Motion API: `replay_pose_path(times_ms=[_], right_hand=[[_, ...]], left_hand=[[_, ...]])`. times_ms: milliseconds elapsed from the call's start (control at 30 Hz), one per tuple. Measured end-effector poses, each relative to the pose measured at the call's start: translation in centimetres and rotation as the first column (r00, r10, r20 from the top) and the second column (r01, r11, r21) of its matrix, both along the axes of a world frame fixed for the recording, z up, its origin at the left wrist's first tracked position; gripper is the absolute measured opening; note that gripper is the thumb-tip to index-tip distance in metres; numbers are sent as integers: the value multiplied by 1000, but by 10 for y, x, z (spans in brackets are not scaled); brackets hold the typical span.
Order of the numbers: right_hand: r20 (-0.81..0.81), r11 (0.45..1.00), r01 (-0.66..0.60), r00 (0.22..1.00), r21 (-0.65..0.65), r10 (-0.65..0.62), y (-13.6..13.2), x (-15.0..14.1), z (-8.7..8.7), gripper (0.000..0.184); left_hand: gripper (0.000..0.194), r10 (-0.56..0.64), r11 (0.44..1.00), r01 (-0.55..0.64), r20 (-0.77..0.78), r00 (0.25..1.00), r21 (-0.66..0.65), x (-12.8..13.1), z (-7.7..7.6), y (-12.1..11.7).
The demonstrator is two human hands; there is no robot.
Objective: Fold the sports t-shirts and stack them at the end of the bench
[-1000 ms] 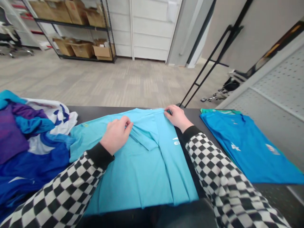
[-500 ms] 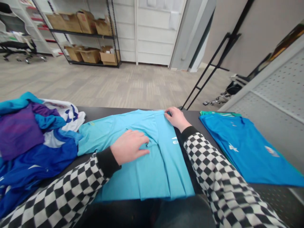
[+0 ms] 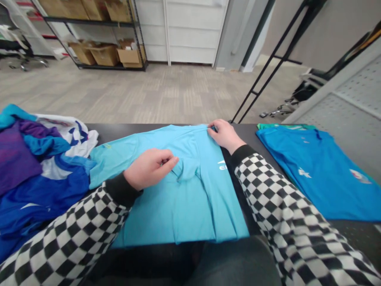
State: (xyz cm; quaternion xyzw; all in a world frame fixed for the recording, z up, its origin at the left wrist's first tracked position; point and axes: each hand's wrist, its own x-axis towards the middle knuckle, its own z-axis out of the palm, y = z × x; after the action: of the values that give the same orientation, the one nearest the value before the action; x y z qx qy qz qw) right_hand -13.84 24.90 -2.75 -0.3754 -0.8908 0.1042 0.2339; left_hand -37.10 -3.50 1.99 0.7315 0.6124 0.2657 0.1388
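Note:
A light blue shirt (image 3: 190,206) lies across the dark table in front of me, with one sleeve stretching left and its right side folded over, a white logo near that fold. My left hand (image 3: 151,167) is closed over the middle of the shirt, thumb against the fingers, and the cloth puckers beside it as if pinched. At the far right corner my right hand (image 3: 223,134) has its fingers curled on the shirt's folded edge. The fingertips of both hands are partly hidden.
To the left is a loose heap of blue, purple and white garments (image 3: 47,186). On the right lies a flat stack of folded shirts, a blue shirt (image 3: 315,171) on top. Beyond the table (image 3: 116,130) stand a black metal frame (image 3: 268,67) and a shelf with cardboard boxes (image 3: 104,53).
My left hand has moved slightly left, and its spread fingers have closed, bunching the cloth. My right hand stays at the same corner. The view has tilted a little downward.

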Motion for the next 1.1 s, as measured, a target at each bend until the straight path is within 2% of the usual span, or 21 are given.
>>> replay_pose_path(times_ms=[100, 167, 233, 367, 500, 633, 767, 833, 900, 1000, 1100], right_hand=[[-5, 1000, -3, 1000, 7, 3, 2, 1, -1, 17], [-3, 1000, -11, 1000, 12, 12, 2, 1, -1, 17], [-1, 999, -23, 1000, 24, 23, 2, 2, 0, 17], [10, 998, -45, 999, 46, 45, 4, 3, 0, 17], [23, 998, -41, 999, 57, 40, 4, 3, 0, 17], [33, 998, -36, 999, 43, 35, 2, 2, 2, 18], [47, 999, -26, 999, 31, 25, -1, 2, 4, 20], [52, 999, -21, 998, 25, 20, -1, 2, 5, 21], [55, 1000, -16, 998, 19, 15, -1, 2, 5, 21], [53, 1000, -7, 999, 9, 6, -2, 1, 5, 21], [45, 1000, 8, 999, 15, -9, -3, 0, 4, 22]], left_hand=[[38, -151, 985, 145, -60, 987, -91, -7, 0, 0], [27, -234, 965, 222, -78, 969, -138, -5, 2, -2], [24, -284, 951, 267, -97, 954, -159, 2, 3, -4], [30, -276, 956, 256, -148, 950, -144, 19, 2, -6], [12, -284, 959, 277, -201, 938, -59, 26, 2, -7], [9, -281, 957, 289, -154, 947, 29, 25, 9, -10], [9, -341, 940, 335, -127, 931, -71, 22, 12, -11], [12, -350, 936, 342, -120, 929, -80, 21, 9, -10], [19, -281, 960, 279, -112, 953, -30, 19, 4, -8], [31, -43, 997, 52, -127, 991, 62, 10, -8, -1], [42, 140, 990, -131, -190, 972, 57, -1, -21, 5]])
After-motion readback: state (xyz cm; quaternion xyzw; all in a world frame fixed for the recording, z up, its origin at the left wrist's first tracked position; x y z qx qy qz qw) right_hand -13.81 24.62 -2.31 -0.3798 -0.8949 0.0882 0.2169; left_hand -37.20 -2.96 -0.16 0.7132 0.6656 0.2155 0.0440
